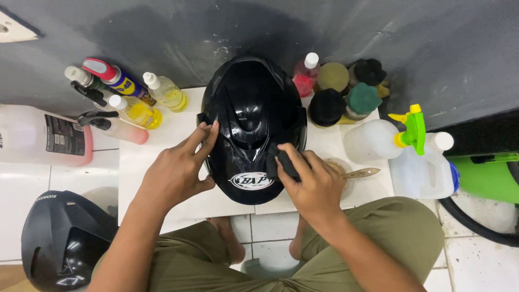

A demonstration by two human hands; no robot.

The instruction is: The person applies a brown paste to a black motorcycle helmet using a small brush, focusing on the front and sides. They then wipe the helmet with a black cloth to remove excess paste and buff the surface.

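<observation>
The glossy black helmet [252, 127] sits on a white low table [162, 162], between the person's knees and a row of bottles. The right hand [311, 184] pinches a dark pad [282, 159], probably a sponge, against the shell's right flank; even pressure in small overlapping strokes suits this curved surface. The left hand [175, 170] lies flat, fingers spread, bracing the opposite side. Both forearms angle inward from the lap, wrists low.

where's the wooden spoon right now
In the head view, the wooden spoon lies on the white board, just right of the right hand, between the glossy black helmet and the clear jug.
</observation>
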